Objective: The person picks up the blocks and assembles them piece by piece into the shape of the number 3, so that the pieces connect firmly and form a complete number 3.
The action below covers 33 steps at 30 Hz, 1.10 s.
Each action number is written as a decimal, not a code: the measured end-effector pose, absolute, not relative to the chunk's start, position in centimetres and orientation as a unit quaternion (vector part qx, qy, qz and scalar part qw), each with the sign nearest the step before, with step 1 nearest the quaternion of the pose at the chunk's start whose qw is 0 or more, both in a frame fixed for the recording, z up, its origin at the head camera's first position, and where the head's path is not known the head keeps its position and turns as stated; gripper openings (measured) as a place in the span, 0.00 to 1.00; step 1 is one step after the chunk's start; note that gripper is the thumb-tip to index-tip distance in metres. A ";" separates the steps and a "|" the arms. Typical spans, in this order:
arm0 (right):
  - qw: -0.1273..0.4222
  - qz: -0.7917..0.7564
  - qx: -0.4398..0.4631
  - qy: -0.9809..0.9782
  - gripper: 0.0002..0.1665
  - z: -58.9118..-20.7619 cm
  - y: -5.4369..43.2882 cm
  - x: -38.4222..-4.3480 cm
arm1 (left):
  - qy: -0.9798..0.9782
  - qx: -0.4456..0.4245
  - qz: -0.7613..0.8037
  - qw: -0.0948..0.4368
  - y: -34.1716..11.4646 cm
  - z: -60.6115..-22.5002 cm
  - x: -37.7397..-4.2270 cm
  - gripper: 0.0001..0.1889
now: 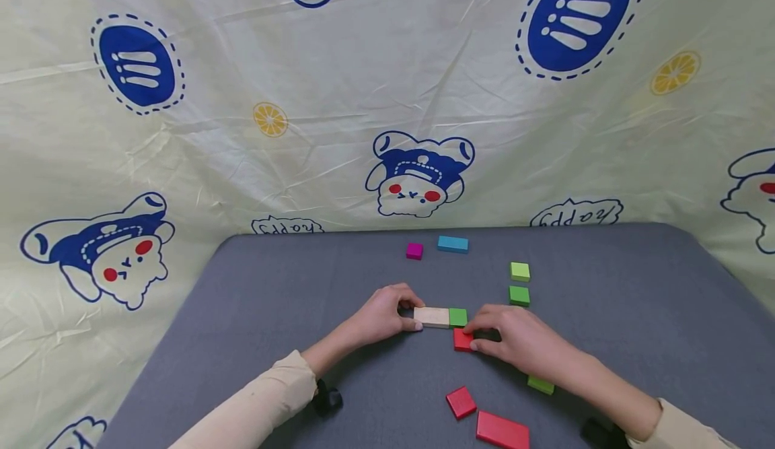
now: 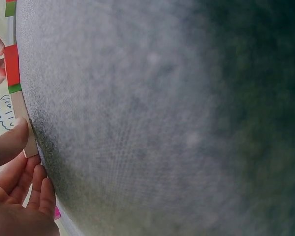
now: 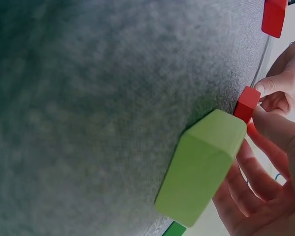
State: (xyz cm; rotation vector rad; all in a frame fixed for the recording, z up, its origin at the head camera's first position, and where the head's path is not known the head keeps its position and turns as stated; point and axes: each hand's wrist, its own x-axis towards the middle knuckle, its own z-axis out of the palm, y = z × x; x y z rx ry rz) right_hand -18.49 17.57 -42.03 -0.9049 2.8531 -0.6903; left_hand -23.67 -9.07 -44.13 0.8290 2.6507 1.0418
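Note:
My left hand pinches the left end of a plain wooden block, with its thumb across the near side in the left wrist view. A small green block lies against the wooden block's right end. Just in front of the green one is a small red block, whose right side my right hand pinches between thumb and fingers. The right wrist view shows that red block at the thumb tip. Near the right wrist lies a light green block, partly covered by the arm in the head view.
A magenta block and a blue block lie toward the grey table's far edge. Two more green blocks, one lighter, one darker, sit beyond my right hand. Nearer me are a red square block and a longer red block.

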 end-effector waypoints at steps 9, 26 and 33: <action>0.028 -0.224 -0.280 0.933 0.12 -42.2 17.2 -18.6 | 0.889 0.280 0.350 0.091 -9.0 -44.0 -23.7 0.13; 0.058 -0.277 -0.273 0.919 0.12 -42.2 17.2 -19.0 | 0.891 0.275 0.352 0.085 -9.0 -44.2 -23.6 0.12; 0.071 -0.286 -0.265 0.918 0.12 -42.2 17.1 -19.1 | 0.891 0.272 0.353 0.087 -9.0 -44.2 -23.6 0.12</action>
